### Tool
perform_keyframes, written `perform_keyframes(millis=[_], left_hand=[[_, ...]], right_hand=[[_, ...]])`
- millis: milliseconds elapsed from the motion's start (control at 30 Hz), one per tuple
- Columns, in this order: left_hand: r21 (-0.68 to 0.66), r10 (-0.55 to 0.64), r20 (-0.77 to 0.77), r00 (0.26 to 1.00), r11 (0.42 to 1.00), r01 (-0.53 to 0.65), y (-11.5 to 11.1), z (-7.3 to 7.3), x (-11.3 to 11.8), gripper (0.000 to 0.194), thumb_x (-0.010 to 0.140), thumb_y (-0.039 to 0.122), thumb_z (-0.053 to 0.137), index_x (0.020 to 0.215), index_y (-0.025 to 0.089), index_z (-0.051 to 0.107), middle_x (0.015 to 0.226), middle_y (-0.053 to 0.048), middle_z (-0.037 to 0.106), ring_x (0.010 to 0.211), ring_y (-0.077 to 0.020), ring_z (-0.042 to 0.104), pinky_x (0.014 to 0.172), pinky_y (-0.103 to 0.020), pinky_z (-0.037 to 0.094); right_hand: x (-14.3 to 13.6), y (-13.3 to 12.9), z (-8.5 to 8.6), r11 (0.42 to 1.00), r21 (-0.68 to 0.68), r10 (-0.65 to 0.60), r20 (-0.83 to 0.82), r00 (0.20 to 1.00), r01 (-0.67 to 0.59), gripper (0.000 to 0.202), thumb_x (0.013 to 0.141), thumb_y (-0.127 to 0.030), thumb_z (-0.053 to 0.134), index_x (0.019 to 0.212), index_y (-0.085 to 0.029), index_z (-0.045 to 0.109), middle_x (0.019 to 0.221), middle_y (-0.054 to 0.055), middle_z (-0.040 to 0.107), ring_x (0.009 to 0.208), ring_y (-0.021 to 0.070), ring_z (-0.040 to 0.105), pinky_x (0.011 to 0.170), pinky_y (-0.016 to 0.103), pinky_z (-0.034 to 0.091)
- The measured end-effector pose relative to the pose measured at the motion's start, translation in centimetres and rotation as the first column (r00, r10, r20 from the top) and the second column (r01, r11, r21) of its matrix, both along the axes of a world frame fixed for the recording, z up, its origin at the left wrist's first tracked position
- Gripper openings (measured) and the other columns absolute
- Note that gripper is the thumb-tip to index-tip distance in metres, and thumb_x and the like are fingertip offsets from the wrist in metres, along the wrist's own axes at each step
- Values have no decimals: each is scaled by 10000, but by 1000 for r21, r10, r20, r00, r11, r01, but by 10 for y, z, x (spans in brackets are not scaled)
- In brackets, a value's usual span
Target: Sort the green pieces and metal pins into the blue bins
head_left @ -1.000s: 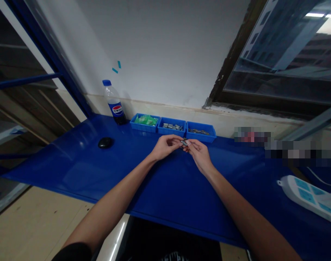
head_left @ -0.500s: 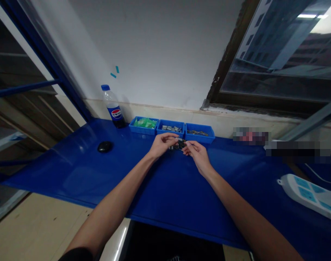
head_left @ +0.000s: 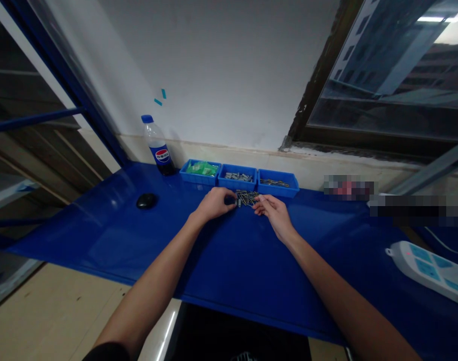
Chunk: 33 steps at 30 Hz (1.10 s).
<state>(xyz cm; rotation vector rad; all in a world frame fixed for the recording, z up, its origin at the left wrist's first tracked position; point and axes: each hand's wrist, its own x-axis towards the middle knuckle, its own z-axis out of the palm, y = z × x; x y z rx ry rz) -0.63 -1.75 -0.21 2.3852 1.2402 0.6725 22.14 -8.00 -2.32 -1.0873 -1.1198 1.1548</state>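
Note:
A pile of thin metal pins or screws (head_left: pixel 247 197) lies on the blue table between my hands, in front of the bins. My left hand (head_left: pixel 214 203) is at the pile's left side, thumb and forefinger curled into a ring. Their tips close on a small grey metal cylinder (head_left: pixel 239 202) at the pile's edge. At the right side of the pile, my right hand (head_left: pixel 273 210) pinches a thin metal piece between thumb and fingers; its exact kind is too small to tell.
Three blue bins stand along the wall: one with green packets (head_left: pixel 201 169), one with grey metal cylinders (head_left: pixel 239 177), one with thin metal pins (head_left: pixel 274 182). A cola bottle (head_left: pixel 161 153) and a black mouse (head_left: pixel 146 201) are left. A white power strip (head_left: pixel 420 263) lies right.
My left hand has drawn back left and down from my right hand to the pile's left edge, uncovering more of the pile. My right hand has barely moved.

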Motion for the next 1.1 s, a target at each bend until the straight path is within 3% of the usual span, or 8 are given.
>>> perform_keyframes(millis=[367, 467, 567, 633, 733, 867, 967, 1100], left_hand=[[75, 180, -239, 954, 983, -166, -17, 10, 10, 282, 778, 223, 709, 1051, 219, 778, 1019, -103, 774, 938, -272, 727, 777, -321, 552], [97, 200, -248, 948, 979, -181, -18, 10, 11, 268, 810, 315, 719, 1048, 207, 779, 1011, -120, 769, 928, -286, 726, 770, -334, 553], [94, 224, -213, 951, 974, -208, -15, 6, 11, 171, 853, 261, 680, 967, 186, 784, 975, -126, 770, 896, -266, 728, 782, -326, 552], [52, 219, -110, 970, 975, -214, -12, 4, 11, 150, 862, 182, 654, 941, 175, 781, 928, -111, 774, 856, -238, 730, 790, -316, 554], [-73, 164, 198, 966, 986, -152, -8, 3, 14, 180, 848, 143, 683, 1004, 161, 770, 904, -80, 783, 835, -198, 735, 820, -301, 568], [-273, 97, 600, 794, 958, 89, -8, 5, 23, 261, 831, 255, 760, 1057, 126, 751, 935, -95, 785, 828, -188, 743, 816, -316, 593], [-400, 151, 712, 685, 890, 220, -13, 4, 31, 355, 786, 383, 823, 996, 106, 750, 885, -106, 781, 767, -183, 732, 786, -332, 600], [-483, 212, 742, 636, 827, 288, -21, 3, 38, 401, 727, 438, 875, 917, 105, 756, 858, -100, 782, 741, -163, 718, 808, -336, 597]], right_hand=[[0, -1, 1, 1000, -13, -2, 7, 1000, 2, 426, 822, -602, 734, 909, -185, 728, 777, 67, 745, 646, 173, 656, 632, 310, 462], [0, -1, 0, 1000, -16, 1, -5, 1000, -1, 417, 821, -592, 739, 904, -184, 731, 776, 69, 744, 647, 174, 654, 631, 312, 458], [1, 0, 0, 1000, -12, 3, -12, 1000, -3, 406, 821, -582, 745, 902, -184, 736, 776, 69, 744, 644, 174, 652, 633, 315, 459], [1, 0, -1, 1000, -11, 0, -16, 1000, 0, 401, 822, -576, 747, 907, -184, 738, 774, 67, 745, 643, 173, 652, 636, 317, 463], [2, 0, -1, 1000, -9, -5, -23, 1000, 5, 397, 817, -568, 756, 914, -184, 738, 772, 64, 747, 642, 170, 653, 638, 316, 469], [0, -2, 0, 1000, -6, 5, -30, 1000, -6, 412, 788, -542, 795, 996, -191, 740, 763, 52, 751, 632, 169, 654, 629, 314, 473], [-2, -4, 2, 998, -3, 60, -43, 997, -60, 432, 771, -521, 820, 1049, -199, 746, 803, 58, 766, 660, 178, 672, 653, 327, 495], [-5, -7, 9, 997, -8, 80, -91, 993, -81, 406, 720, -491, 865, 986, -198, 772, 836, 73, 777, 718, 194, 693, 717, 352, 532]])
